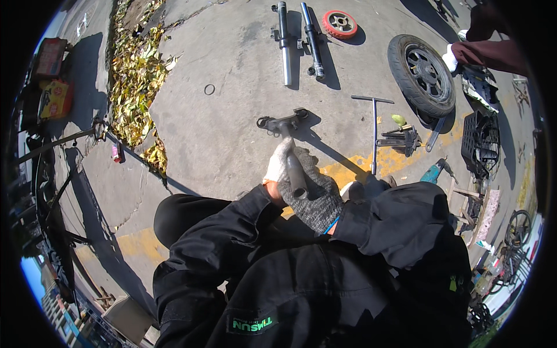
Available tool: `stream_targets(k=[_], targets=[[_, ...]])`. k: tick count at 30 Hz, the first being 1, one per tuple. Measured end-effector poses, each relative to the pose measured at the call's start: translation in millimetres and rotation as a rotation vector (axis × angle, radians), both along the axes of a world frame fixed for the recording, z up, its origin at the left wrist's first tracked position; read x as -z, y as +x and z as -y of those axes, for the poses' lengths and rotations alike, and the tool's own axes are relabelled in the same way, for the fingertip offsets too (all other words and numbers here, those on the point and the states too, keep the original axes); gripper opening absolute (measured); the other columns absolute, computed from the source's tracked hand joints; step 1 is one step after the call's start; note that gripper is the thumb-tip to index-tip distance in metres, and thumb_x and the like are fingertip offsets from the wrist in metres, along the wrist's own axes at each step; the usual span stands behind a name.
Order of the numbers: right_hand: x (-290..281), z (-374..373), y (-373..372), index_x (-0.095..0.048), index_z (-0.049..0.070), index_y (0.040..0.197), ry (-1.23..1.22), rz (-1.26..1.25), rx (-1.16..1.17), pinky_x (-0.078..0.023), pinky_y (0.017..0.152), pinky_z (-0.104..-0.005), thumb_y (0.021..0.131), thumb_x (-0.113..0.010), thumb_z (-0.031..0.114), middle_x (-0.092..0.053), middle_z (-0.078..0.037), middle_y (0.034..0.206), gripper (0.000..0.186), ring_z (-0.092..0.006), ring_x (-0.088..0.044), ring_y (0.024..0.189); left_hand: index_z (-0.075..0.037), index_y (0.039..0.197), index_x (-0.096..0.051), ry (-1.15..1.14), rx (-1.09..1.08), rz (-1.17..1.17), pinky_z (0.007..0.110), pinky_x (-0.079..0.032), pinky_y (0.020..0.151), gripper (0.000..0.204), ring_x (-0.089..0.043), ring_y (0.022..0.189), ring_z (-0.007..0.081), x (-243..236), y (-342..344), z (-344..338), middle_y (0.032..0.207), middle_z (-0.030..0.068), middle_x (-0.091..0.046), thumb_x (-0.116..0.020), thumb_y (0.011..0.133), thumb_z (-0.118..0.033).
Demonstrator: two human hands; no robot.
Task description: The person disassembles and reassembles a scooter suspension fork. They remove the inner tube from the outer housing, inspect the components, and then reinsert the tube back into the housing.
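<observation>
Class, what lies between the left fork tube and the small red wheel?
The head view shows the right fork tube between the left fork tube and red wheel.

There were two hands, the left hand [278, 162] and the right hand [322, 200], with one metal stem [296, 175] between them. On the ground [220, 133] lay two fork legs [284, 46], one large black-tyred wheel [428, 74], one small red-rimmed wheel [339, 24], one T-handled tool [375, 136], one thin ring [205, 90], one green drill [431, 173] and one black basket [481, 139].
</observation>
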State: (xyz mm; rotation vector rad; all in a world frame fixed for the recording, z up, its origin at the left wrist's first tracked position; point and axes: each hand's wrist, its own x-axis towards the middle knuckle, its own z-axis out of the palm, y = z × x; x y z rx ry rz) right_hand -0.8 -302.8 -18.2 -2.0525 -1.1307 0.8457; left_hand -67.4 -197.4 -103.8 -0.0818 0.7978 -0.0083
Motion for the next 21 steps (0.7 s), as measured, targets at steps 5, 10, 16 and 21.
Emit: stream_targets(k=[5,10,16,21], targets=[[-1.1,11.7,-5.6,-0.03,0.002,0.142,-0.025,0.032,-0.036,-0.055,0.071,-0.0479,0.088,-0.062,0.031,-0.06,-0.028,0.103,0.069,-0.0419,-0.065,0.086,0.002,0.111,-0.058,0.048,0.004,-0.025,0.05,-0.053,0.079,0.063,-0.063,0.087,0.0372,4.5,-11.4,19.2,0.098,0.0217,-0.063,-0.046,0.095,-0.057],[1.2,16.8,-5.9,-0.027,0.0,0.144,-0.056,-0.027,-0.01,-0.055,0.076,-0.0477,0.086,-0.064,0.033,-0.058,-0.03,0.111,0.076,-0.0422,-0.066,0.09,0.003,0.119,-0.054,-0.149,-0.123,0.254,0.053,-0.052,0.083,0.071,-0.062,0.093,0.0405,23.7,-21.9,28.6,0.104,0.0245,-0.062,-0.042,0.095,-0.062],[1.0,10.0,-3.9,-0.03,0.002,0.142,0.092,0.022,0.023,-0.055,0.073,-0.0496,0.087,-0.063,0.031,-0.061,-0.026,0.102,0.07,-0.0416,-0.066,0.087,0.004,0.12,-0.053,-0.177,-0.163,0.303,0.053,-0.052,0.085,0.069,-0.062,0.093,0.0403,33.8,-22.2,23.0,0.104,0.0248,-0.061,-0.034,0.099,-0.058],[-0.4,7.6,-3.6,-0.032,0.0,0.138,-0.032,-0.004,-0.042,-0.055,0.067,-0.0487,0.088,-0.061,0.026,-0.061,-0.026,0.1,0.064,-0.042,-0.066,0.08,0.004,0.116,-0.053,-0.058,-0.091,0.086,0.052,-0.052,0.077,0.069,-0.061,0.083,0.0374,20.4,-13.4,19.7,0.095,0.0217,-0.061,-0.036,0.097,-0.06]])
